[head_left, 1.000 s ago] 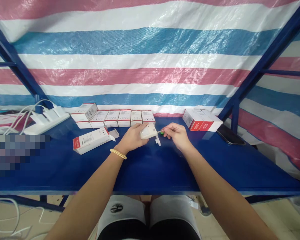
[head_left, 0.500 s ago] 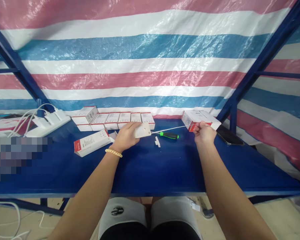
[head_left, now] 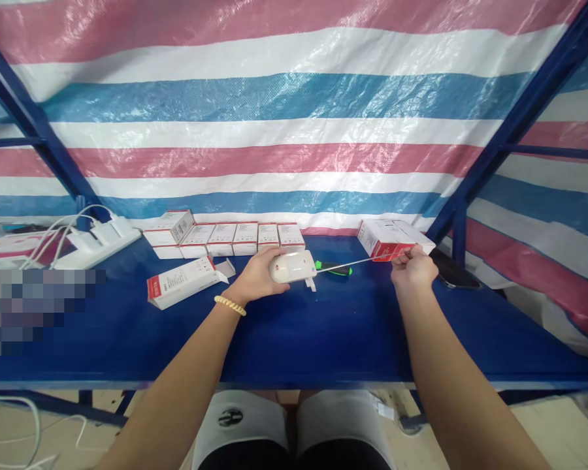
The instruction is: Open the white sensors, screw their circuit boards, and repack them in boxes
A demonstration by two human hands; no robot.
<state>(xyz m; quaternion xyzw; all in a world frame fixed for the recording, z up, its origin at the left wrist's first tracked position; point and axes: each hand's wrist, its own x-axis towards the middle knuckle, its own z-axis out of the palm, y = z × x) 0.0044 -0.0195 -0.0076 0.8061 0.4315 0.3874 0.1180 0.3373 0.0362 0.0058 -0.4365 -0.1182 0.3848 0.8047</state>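
My left hand [head_left: 257, 277] is closed around a small white plastic device [head_left: 293, 266] with rounded corners and a raised panel, which looks like a motion sensor. From the device's right end a thin pale straight line, a wire or rod [head_left: 345, 264], runs to my right hand [head_left: 414, 267]. The fingers of that hand are pinched on its far end, in front of a red and white box [head_left: 389, 241]. Behind the device lies a green and black screwdriver [head_left: 337, 268], partly covered. A small white plastic piece [head_left: 311, 284] lies just below the device.
A row of small white boxes [head_left: 220, 238] stands along the back. An opened box [head_left: 181, 284] lies at the left, near a power strip [head_left: 98, 245] with plugs and cables. A dark phone [head_left: 455, 271] is at the right on the blue table [head_left: 318, 346].
My left hand has moved right and turned the device so that its panelled face shows. My right hand has shifted slightly right, with the wire or rod still stretched between the hands.
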